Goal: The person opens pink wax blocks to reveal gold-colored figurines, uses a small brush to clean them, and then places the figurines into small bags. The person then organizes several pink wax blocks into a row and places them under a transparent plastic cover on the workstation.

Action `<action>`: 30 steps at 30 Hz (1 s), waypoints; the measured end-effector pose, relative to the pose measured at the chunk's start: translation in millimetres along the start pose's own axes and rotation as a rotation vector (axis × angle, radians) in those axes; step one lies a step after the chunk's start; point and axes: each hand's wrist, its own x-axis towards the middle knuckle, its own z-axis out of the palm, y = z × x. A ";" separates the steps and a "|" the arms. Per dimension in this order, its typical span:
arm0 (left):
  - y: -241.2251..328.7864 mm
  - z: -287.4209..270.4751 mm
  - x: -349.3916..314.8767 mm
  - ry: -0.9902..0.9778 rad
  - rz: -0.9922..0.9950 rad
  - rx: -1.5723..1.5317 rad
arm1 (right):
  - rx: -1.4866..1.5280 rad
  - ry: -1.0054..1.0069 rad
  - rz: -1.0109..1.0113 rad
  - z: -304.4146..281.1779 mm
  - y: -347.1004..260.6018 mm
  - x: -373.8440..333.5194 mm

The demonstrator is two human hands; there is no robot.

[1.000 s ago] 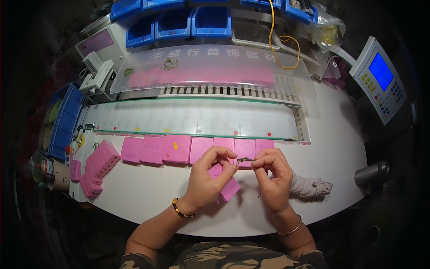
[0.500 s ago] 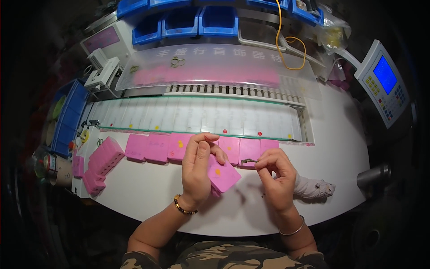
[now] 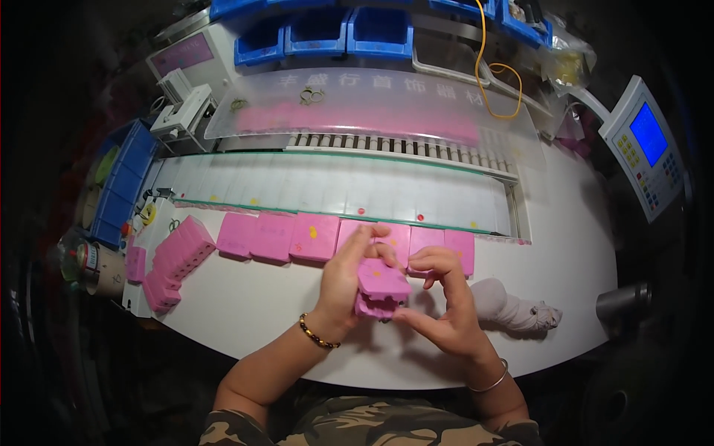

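Observation:
My left hand grips a pink rubber mold over the front part of the table. The mold's two halves gape apart on the side toward my right hand, with uneven inner faces and a dark gap between them. Close by on the right is my right hand, its thumb and fingers spread apart. Its thumb tip meets the edge of the lower half, while the curled index finger stays above. No piece shows between those fingers. A small dark spot shows under the mold's lower edge, too small to name.
Pink mold blocks line the table before a long white panel. More pink blocks stand at left. A grey cloth bundle lies right of my hand. Blue bins hang behind; a keypad screen stands at right.
The small dark twisted piece seen in my right fingertips no longer shows. My right hand moved left to the mold, which is now tilted with its halves spread. The whole view shifted slightly.

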 end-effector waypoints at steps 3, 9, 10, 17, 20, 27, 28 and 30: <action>-8.6 5.9 -2.9 -0.061 -0.113 0.055 | -0.254 -0.098 -0.241 -2.7 4.2 5.0; -5.6 21.9 -12.5 -0.204 -0.301 -0.010 | 0.423 0.055 0.405 -6.6 10.1 -4.2; -7.2 21.1 -11.4 -0.207 -0.307 -0.008 | 0.490 0.079 0.490 -8.9 12.9 -4.5; -3.9 10.2 -5.6 -0.461 -0.444 -0.024 | 0.618 0.100 0.533 -13.7 13.6 -2.9; -5.1 14.3 -5.6 -0.421 -0.524 -0.137 | 0.629 0.112 0.587 -14.3 16.8 -2.2; -9.9 15.8 -3.9 -0.320 -0.569 -0.241 | 0.642 0.125 0.601 -14.4 17.6 -1.9; -10.3 15.6 -3.5 -0.317 -0.572 -0.245 | 0.646 0.127 0.600 -14.5 17.8 -2.1; -11.7 13.5 -2.4 -0.338 -0.573 -0.258 | 0.651 0.128 0.598 -14.4 17.9 -2.0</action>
